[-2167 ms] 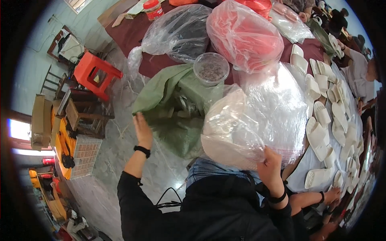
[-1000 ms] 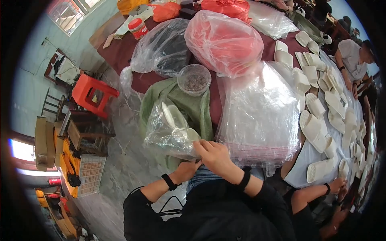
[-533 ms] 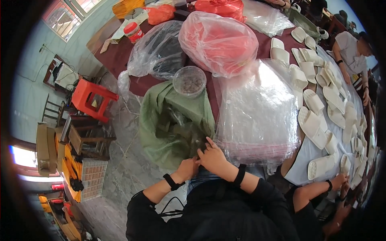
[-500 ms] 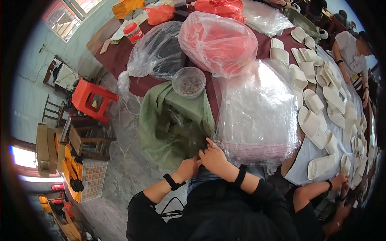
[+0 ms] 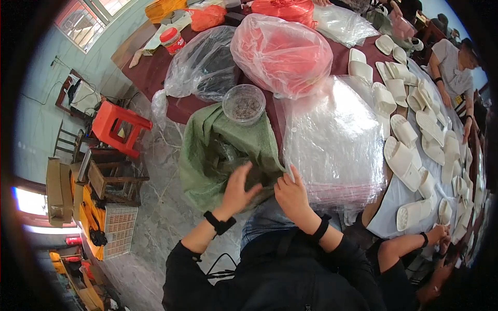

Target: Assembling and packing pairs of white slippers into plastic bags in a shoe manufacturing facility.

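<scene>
My left hand (image 5: 238, 191) is open over the near side of a green woven sack (image 5: 196, 179), fingers spread and nothing in them. Close to the sack's right rim is my right hand (image 5: 292, 196), its fingers mostly curled with one pointing up; what they hold, if anything, is too small to make out. Inside the sack's mouth lies clear crumpled plastic (image 5: 226, 151). Right of it, a stack of clear plastic bags (image 5: 334, 140) lies flat on the table. A round clear tub (image 5: 244, 105) with small dark bits stands at the sack's far rim.
White slippers (image 5: 402, 160) cover the right side of the table. Farther back are a pink-red filled bag (image 5: 282, 54), a dark filled bag (image 5: 207, 62) and a red-lidded jar (image 5: 171, 40). A red stool (image 5: 116, 127) stands left. Co-workers' arms (image 5: 407, 249) reach in from the right.
My hands have come apart from where they met at the sack's near edge. The left has moved up and opened over the sack; the right has shifted right toward the clear bags.
</scene>
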The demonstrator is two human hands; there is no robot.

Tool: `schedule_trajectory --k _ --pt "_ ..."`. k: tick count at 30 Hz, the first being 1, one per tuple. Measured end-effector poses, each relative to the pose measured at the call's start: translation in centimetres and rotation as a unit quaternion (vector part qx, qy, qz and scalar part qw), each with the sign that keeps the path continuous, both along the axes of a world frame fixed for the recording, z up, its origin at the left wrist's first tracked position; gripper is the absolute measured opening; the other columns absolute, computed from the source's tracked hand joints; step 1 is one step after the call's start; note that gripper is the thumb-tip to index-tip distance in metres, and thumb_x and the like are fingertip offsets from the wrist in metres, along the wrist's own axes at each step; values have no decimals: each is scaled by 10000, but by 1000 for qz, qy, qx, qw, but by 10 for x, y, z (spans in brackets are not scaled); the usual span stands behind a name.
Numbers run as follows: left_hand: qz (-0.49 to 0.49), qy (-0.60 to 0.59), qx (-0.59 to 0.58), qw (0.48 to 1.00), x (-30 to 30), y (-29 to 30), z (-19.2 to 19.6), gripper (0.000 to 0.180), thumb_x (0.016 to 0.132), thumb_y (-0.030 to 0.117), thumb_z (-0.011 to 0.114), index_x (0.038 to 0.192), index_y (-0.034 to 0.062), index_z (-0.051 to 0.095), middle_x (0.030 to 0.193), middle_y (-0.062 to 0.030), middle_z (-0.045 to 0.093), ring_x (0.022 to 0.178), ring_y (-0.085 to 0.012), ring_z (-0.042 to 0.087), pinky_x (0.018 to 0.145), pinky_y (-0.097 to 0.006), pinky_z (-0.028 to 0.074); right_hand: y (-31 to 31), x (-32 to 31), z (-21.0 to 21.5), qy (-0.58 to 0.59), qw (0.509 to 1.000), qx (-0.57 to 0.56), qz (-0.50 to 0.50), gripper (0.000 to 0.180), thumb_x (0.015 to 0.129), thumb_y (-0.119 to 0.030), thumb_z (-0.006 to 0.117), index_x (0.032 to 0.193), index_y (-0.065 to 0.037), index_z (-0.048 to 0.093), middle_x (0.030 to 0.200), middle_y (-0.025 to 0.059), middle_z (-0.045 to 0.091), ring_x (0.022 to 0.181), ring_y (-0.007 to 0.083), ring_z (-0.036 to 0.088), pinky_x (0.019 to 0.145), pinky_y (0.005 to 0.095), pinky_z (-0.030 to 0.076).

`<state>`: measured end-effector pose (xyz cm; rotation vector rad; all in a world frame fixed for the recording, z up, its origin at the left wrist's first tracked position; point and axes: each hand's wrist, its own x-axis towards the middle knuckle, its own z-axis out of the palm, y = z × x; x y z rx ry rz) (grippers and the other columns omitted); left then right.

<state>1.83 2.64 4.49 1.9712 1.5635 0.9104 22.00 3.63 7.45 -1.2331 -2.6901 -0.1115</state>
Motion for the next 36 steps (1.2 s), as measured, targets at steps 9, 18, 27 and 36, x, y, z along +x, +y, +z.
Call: schedule_trajectory --k 9,18,27,36 --pt "117 -64 172 976 2 133 27 890 707 202 795 1414 60 274 1422 -179 332 1291 -313 359 1042 -405 321 0 4 -6 65 992 88 -59 100 711 -146 566 739 -72 627 900 69 567 1058 225 519 1106 517 190" --pt "39 -22 111 993 -62 174 5 679 709 217 794 1274 76 446 1271 -146 503 1183 -309 481 998 -386 377 0 10 0 90 983 57 -153 89 710 -108 555 773 -74 608 987 57 560 1126 177 500 1116 513 143" --pt "9 -40 75 996 -94 207 15 715 708 176 795 1301 81 407 1302 -139 487 1201 -291 479 1003 -378 377 9 7 -12 41 988 80 -126 193 753 -128 563 910 -54 648 1145 95 530 1217 212 437 1119 535 166" --pt "164 -122 181 962 -44 137 -13 680 801 69 655 1356 -12 271 1348 -202 363 1245 -327 384 1047 -398 301 3 8 -8 36 991 64 -110 217 758 -151 558 930 -46 637 1174 119 519 1231 232 426 1115 547 171"
